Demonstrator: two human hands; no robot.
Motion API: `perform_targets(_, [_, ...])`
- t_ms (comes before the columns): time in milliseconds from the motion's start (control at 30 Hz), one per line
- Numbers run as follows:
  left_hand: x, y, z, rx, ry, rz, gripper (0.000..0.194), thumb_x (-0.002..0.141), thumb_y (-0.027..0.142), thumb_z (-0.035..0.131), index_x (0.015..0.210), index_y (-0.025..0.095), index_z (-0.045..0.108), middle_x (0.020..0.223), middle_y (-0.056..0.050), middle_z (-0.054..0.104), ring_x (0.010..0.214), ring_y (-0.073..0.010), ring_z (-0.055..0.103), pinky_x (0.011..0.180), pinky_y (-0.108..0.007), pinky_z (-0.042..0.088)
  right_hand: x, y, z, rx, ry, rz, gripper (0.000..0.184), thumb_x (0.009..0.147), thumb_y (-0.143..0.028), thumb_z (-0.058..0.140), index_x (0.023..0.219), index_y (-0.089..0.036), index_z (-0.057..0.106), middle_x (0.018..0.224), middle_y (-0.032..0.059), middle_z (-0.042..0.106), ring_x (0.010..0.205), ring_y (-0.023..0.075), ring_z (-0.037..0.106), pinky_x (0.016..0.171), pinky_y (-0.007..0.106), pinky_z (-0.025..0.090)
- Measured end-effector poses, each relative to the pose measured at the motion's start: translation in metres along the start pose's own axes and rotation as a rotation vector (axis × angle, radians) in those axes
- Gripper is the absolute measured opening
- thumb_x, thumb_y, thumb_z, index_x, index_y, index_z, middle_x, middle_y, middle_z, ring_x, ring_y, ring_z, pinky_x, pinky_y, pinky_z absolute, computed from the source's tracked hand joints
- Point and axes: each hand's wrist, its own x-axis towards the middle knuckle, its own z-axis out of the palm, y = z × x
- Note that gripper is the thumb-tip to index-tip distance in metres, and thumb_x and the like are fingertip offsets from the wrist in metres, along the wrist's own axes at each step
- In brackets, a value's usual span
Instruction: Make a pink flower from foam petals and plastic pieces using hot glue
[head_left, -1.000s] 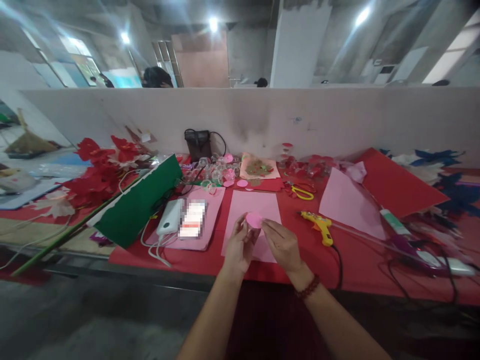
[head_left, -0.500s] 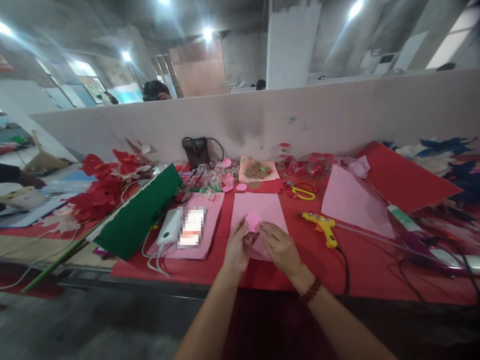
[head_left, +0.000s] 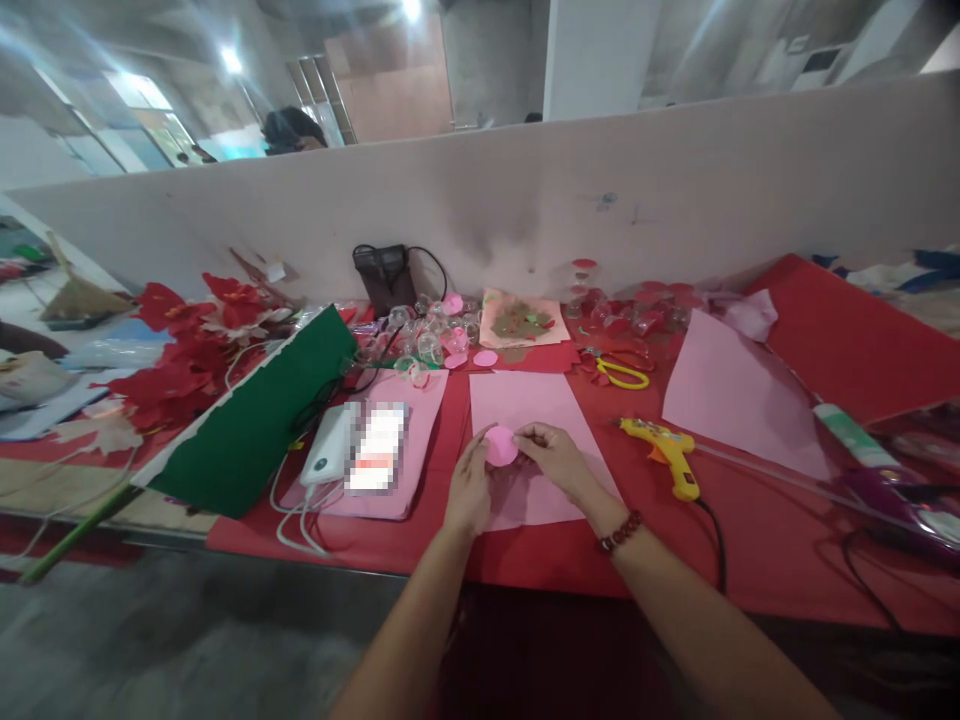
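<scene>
Between my two hands is a small round pink disc (head_left: pixel 502 447), its flat face turned up towards me. The fingers of my left hand (head_left: pixel 471 485) pinch its left edge. On the other side, my right hand (head_left: pixel 556 460) grips the right edge between thumb and fingertips; a dark red bead bracelet is on that wrist. Beneath both hands lies a pink sheet (head_left: pixel 525 400) on the red-covered table (head_left: pixel 450 555). To the right of my right hand rests a yellow glue gun (head_left: pixel 664 448) with a black cord.
Left are a phone (head_left: pixel 379 448), a white power bank (head_left: pixel 330 445) with cables and a tilted green board (head_left: pixel 262 420). Behind are clear plastic cups (head_left: pixel 429 347), yellow-handled scissors (head_left: pixel 622 373) and a black pouch (head_left: pixel 384 278). A red board (head_left: pixel 862 340) leans at right; red flowers (head_left: pixel 176 370) lie left.
The pink disc has turned flatter towards me, showing more of its face, with both hands still on its edges. My view has tipped downward.
</scene>
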Motion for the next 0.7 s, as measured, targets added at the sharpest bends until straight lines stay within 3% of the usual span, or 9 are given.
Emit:
perform_targets(200, [0.002, 0.0, 0.002, 0.126, 0.035, 0.06, 0.034, 0.071, 0.024, 0.071, 0.104, 0.019, 0.067, 0.109, -0.009, 0.069, 0.109, -0.0228, 0.059, 0.097, -0.031, 0.044, -0.007, -0.001, 0.002, -0.125, 0.07, -0.051, 0.02, 0.08, -0.035, 0.054, 0.074, -0.017, 0.061, 0.063, -0.0006, 0.062, 0.058, 0.0138, 0.058, 0.057, 0.025, 0.046])
perform_targets(300, [0.001, -0.002, 0.0, 0.2, 0.054, 0.056, 0.033, 0.072, 0.027, 0.07, 0.104, 0.019, 0.068, 0.111, -0.009, 0.067, 0.11, -0.0227, 0.058, 0.097, -0.032, 0.043, -0.016, -0.006, -0.004, -0.472, 0.04, -0.097, 0.028, 0.089, -0.035, 0.045, 0.08, -0.017, 0.065, 0.071, 0.0038, 0.067, 0.066, 0.0171, 0.062, 0.066, 0.03, 0.049])
perform_targets(367, [-0.006, 0.0, -0.002, 0.221, 0.083, 0.031, 0.033, 0.073, 0.03, 0.069, 0.105, 0.019, 0.068, 0.111, -0.009, 0.067, 0.108, -0.0225, 0.059, 0.095, -0.033, 0.045, -0.02, -0.011, -0.006, -0.778, -0.036, -0.217, 0.03, 0.092, -0.029, 0.04, 0.095, -0.018, 0.068, 0.096, 0.0089, 0.07, 0.091, 0.0207, 0.063, 0.085, 0.035, 0.047])
perform_targets(467, [-0.023, 0.01, -0.01, 0.209, 0.13, 0.047, 0.034, 0.074, 0.031, 0.069, 0.105, 0.02, 0.066, 0.11, -0.009, 0.066, 0.102, -0.0218, 0.061, 0.09, -0.032, 0.048, -0.021, -0.012, -0.002, -1.088, -0.19, -0.343, 0.039, 0.093, -0.026, 0.041, 0.129, -0.022, 0.055, 0.142, 0.0098, 0.047, 0.135, 0.0263, 0.035, 0.109, 0.044, 0.027])
perform_targets(533, [-0.035, 0.021, -0.018, 0.157, 0.179, 0.103, 0.029, 0.071, 0.026, 0.071, 0.099, 0.019, 0.067, 0.111, -0.009, 0.064, 0.101, -0.0213, 0.062, 0.089, -0.032, 0.049, -0.017, -0.009, 0.008, -1.201, -0.233, -0.317, 0.046, 0.093, -0.034, 0.042, 0.139, -0.027, 0.045, 0.153, 0.007, 0.031, 0.142, 0.0301, 0.018, 0.112, 0.053, 0.016])
perform_targets(700, [-0.056, 0.052, -0.044, -0.08, 0.3, 0.157, 0.025, 0.071, 0.023, 0.07, 0.094, 0.017, 0.06, 0.097, -0.006, 0.065, 0.09, -0.0226, 0.068, 0.092, -0.044, 0.051, -0.011, 0.005, 0.041, -1.308, -0.161, -0.179, 0.053, 0.094, -0.05, 0.035, 0.144, -0.031, 0.035, 0.155, 0.0064, 0.027, 0.141, 0.0346, 0.018, 0.108, 0.064, 0.008])
